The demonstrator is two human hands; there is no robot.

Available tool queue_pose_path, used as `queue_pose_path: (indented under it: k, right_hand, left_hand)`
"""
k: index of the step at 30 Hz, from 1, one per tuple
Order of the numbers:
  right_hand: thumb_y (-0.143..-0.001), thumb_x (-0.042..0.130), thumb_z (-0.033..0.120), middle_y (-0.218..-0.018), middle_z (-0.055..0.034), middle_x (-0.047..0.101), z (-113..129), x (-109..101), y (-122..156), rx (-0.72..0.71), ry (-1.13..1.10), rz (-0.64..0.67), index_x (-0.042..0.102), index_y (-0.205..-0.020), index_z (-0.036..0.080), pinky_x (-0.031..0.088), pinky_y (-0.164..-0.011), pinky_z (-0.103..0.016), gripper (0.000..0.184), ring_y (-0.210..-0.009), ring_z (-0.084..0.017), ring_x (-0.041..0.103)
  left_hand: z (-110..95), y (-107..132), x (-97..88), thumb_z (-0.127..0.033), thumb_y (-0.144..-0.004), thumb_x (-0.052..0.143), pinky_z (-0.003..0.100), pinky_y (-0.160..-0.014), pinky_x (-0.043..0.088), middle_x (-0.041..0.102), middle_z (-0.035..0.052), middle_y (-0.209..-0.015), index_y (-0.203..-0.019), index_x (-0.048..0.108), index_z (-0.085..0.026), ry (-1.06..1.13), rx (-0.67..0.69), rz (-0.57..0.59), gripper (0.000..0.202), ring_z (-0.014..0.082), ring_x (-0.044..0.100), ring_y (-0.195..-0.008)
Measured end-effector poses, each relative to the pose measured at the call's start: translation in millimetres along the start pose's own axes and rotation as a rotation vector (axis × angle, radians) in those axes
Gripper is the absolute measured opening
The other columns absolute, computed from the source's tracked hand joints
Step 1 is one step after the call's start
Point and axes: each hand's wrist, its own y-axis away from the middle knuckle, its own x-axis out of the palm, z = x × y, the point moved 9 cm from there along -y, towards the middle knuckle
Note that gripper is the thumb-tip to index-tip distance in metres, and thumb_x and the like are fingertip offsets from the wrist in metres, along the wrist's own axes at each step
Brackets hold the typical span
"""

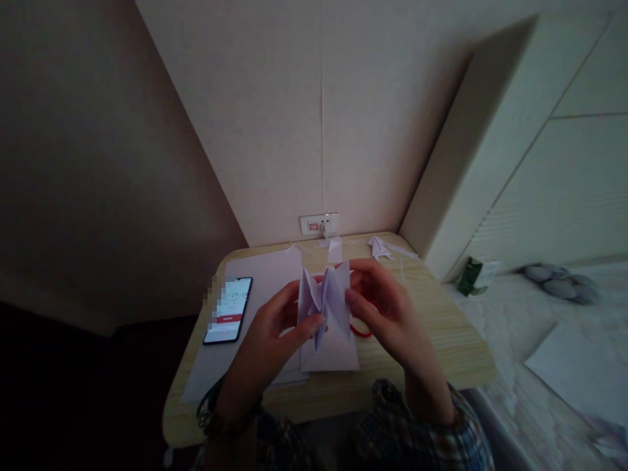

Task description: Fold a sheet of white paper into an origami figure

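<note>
Both my hands hold a folded piece of white paper upright above a small wooden table. My left hand pinches its left side, thumb pressed on a lower fold. My right hand grips the right edge with fingers curled. The paper shows several pleat-like creases. A flat white sheet lies on the table just below it.
A phone with a lit screen lies on more white paper at the table's left. Red scissor handles peek out behind my right hand. Small folded paper pieces sit at the back edge near a wall socket. A bed is on the right.
</note>
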Motion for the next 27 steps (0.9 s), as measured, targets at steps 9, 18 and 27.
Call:
queue_pose_path:
  k: [9, 18, 27]
  right_hand:
    - [-0.091, 0.050, 0.015, -0.094, -0.0023, 0.060, 11, -4, 5, -0.064, 0.046, -0.051, 0.053, -0.122, 0.028, 0.051, -0.065, -0.030, 0.034, -0.072, -0.016, 0.057]
    - [-0.088, 0.057, 0.019, -0.078, 0.0013, 0.056, -5, -24, 2, -0.032, -0.035, -0.232, 0.057, -0.108, 0.027, 0.043, -0.050, -0.023, 0.021, -0.065, -0.014, 0.056]
    - [-0.086, 0.058, 0.019, -0.078, 0.0015, 0.057, -11, -31, 1, -0.022, -0.042, -0.301, 0.059, -0.103, 0.027, 0.045, -0.054, -0.024, 0.019, -0.066, -0.014, 0.057]
  left_hand:
    - [0, 1, 1.0, -0.030, -0.075, 0.080, 0.030, -0.085, 0.057, 0.076, 0.0075, -0.112, -0.112, 0.070, -0.020, 0.069, -0.005, -0.008, 0.039, 0.0256, 0.071, -0.102]
    - [6, 3, -0.3, -0.030, -0.075, 0.078, 0.030, -0.078, 0.056, 0.077, 0.0069, -0.109, -0.111, 0.072, -0.020, 0.090, -0.084, -0.041, 0.038, 0.0237, 0.072, -0.092]
    - [20, 1, -2.6, -0.035, -0.087, 0.067, 0.034, -0.099, 0.050, 0.069, 0.0041, -0.130, -0.123, 0.068, -0.026, 0.114, -0.090, 0.038, 0.037, 0.0259, 0.063, -0.119]
